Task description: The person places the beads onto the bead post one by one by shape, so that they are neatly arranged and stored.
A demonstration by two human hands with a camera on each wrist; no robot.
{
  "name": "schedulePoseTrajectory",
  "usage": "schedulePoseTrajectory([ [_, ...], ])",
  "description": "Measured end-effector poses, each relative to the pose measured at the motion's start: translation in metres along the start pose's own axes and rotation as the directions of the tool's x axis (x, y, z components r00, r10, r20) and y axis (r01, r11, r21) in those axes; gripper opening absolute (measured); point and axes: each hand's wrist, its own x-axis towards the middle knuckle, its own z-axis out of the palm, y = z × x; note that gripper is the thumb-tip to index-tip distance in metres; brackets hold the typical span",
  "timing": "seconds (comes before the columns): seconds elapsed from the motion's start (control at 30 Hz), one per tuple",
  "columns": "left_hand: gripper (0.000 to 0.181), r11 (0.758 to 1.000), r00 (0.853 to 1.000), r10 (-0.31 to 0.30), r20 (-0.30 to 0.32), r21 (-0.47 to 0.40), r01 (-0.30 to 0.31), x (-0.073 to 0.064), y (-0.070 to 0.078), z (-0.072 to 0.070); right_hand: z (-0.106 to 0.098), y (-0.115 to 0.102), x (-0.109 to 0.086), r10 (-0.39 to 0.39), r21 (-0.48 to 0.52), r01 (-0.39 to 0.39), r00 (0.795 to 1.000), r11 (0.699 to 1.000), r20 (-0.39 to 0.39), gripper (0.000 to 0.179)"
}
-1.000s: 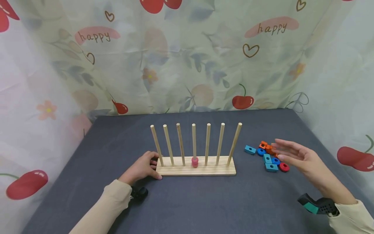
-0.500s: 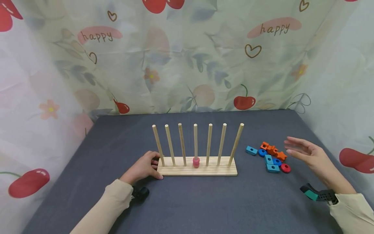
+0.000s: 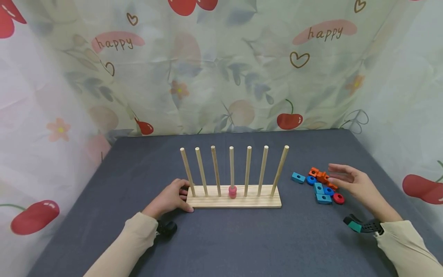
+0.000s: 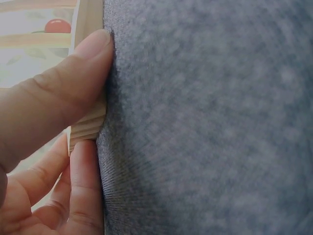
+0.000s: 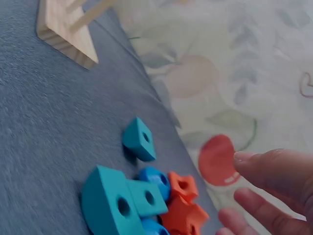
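Note:
My left hand [image 3: 169,198] grips the left end of a wooden peg board [image 3: 211,202]. In the left wrist view the thumb lies along its front edge and the fingertips press its end face [image 4: 87,131]. Several upright pegs stand in a row on the board, and the middle one carries pinkish-red beads [image 3: 232,192] at its foot. My right hand [image 3: 360,188] hovers at the right of a loose pile of beads, fingers relaxed and holding nothing. Nearest to it are orange star-shaped beads [image 3: 323,177], partly hidden by its fingertips in the head view.
Light blue block beads [image 3: 323,199], blue round beads [image 3: 311,180] and a red ring bead [image 3: 338,198] lie in the pile. One light blue block [image 3: 298,177] lies at its left. A dark grey cloth [image 3: 249,238] covers the table, with a printed curtain [image 3: 214,77] behind.
My right hand first draws back to the right from the pile, then comes back left and lower over its right edge. My left hand keeps its hold on the peg board.

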Motion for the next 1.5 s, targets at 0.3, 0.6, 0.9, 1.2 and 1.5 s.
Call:
schedulePoseTrajectory([
  [0.3,0.081,1.0,1.0,-0.01,-0.003,0.008,0.01,0.0,0.001,-0.001,0.028,-0.022,0.023,0.008,-0.029,-0.006,0.997,1.0,0.076,0.058],
  [0.6,0.081,1.0,1.0,0.002,0.003,0.005,-0.002,0.0,0.001,-0.001,0.049,-0.032,0.052,0.017,-0.134,0.005,0.987,0.991,0.162,0.056],
  [0.9,0.081,1.0,1.0,-0.011,-0.004,0.01,0.011,-0.001,0.001,0.003,0.057,-0.031,0.071,0.055,-0.293,0.014,0.972,0.956,0.228,0.05],
  [1.2,0.082,1.0,1.0,-0.009,-0.01,0.007,0.009,-0.001,0.002,0.002,0.064,-0.031,0.076,0.056,-0.405,0.035,0.976,0.913,0.209,0.036],
  [1.5,0.082,1.0,1.0,-0.007,-0.008,0.007,0.007,-0.001,0.001,0.001,0.065,-0.034,0.077,0.032,-0.373,0.034,0.985,0.927,0.17,0.031],
])
